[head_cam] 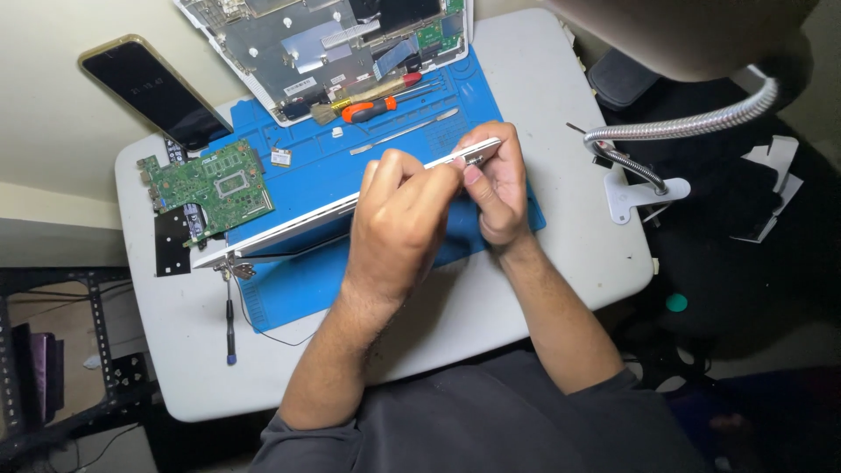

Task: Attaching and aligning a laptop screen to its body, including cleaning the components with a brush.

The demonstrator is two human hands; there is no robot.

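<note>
Gripping the thin white panel (350, 207) centre frame, left hand (399, 215) and right hand (499, 188) both pinch its end; twisting could crack it.

A small white tabletop (534, 289) carries everything. A big blue mat (307, 289) lies flat on it and covers most of the middle. A green circuit board (210, 186) rests partly on the mat's left edge and partly on the bare tabletop. A black flat piece (173, 241) lies just beside the board. A thin black screwdriver (230, 328) lies near the front left edge. A black phone (153, 88) sticks out over the back left corner. A white lamp base (644, 194) sits at the right edge.
</note>
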